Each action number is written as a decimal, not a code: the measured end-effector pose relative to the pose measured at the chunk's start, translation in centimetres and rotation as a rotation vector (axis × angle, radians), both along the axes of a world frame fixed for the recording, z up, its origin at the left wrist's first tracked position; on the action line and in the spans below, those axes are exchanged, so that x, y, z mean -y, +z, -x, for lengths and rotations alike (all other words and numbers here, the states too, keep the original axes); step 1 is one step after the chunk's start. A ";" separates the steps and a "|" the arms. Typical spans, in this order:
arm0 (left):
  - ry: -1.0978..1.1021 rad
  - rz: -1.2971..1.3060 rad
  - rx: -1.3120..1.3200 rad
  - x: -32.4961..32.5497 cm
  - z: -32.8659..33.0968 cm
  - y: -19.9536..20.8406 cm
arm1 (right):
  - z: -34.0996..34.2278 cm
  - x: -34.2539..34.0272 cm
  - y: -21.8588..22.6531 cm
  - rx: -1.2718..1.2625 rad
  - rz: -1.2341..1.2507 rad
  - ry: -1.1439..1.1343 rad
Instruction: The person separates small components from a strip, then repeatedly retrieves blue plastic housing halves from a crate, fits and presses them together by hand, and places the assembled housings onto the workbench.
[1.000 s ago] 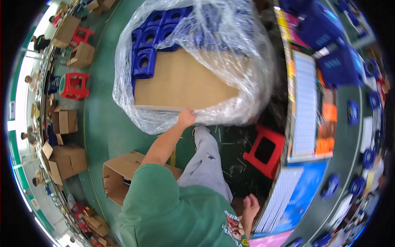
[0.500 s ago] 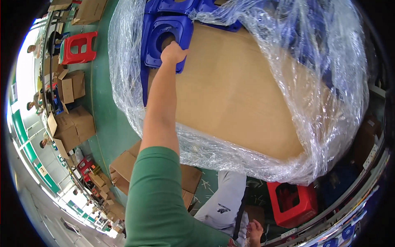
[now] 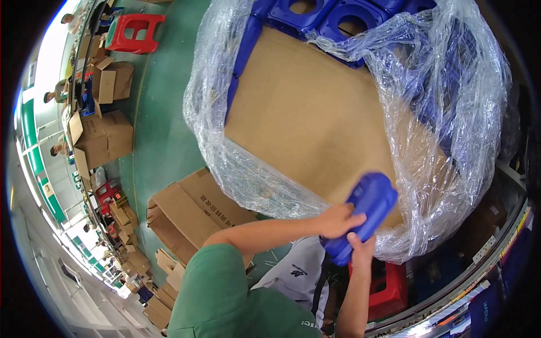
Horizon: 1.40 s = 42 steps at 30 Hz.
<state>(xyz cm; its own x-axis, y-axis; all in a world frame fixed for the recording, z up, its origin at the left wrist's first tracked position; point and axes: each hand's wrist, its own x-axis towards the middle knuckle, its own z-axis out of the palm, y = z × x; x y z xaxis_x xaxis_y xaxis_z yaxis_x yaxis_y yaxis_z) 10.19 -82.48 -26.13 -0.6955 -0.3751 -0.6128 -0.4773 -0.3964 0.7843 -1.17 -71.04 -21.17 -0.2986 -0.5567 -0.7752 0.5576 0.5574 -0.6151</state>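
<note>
A blue plastic housing [image 3: 372, 200] is tilted edge-on in front of me, slightly blurred. My left hand [image 3: 337, 221] is closed on its near left side, with the thumb lying across it. My right hand [image 3: 363, 252] grips its lower end from the right, thumb pressed on the side. Beyond them, a large brown cardboard sheet [image 3: 310, 118] lies inside crumpled clear plastic wrap [image 3: 208, 101]. Along its far edge sit several more blue housings [image 3: 344, 25] with round openings, some partly under the wrap.
An open cardboard box [image 3: 197, 208] stands on the green floor [image 3: 163, 129] at my left. One red stool [image 3: 389, 290] is close at my right, another red stool [image 3: 135, 34] far left. Along the left are more cartons [image 3: 104, 138] and people at a bench.
My left hand has lifted a blue housing from the far left of the stack and brought it back toward me. My right hand has come up and taken hold of it too.
</note>
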 end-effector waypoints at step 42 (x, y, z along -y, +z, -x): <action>-1.354 -0.422 -0.693 -48.9 0.0 39.2 | -19.3 -47.4 39.2 -1.599 -0.707 -0.579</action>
<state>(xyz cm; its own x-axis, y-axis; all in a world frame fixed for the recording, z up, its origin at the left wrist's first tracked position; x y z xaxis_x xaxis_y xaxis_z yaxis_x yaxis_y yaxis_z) 10.21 -33.61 13.07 -0.5385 0.8406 0.0581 -0.2545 -0.2280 0.9398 18.13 -23.60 18.06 -0.9097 0.1364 0.3923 -0.0608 0.8906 -0.4508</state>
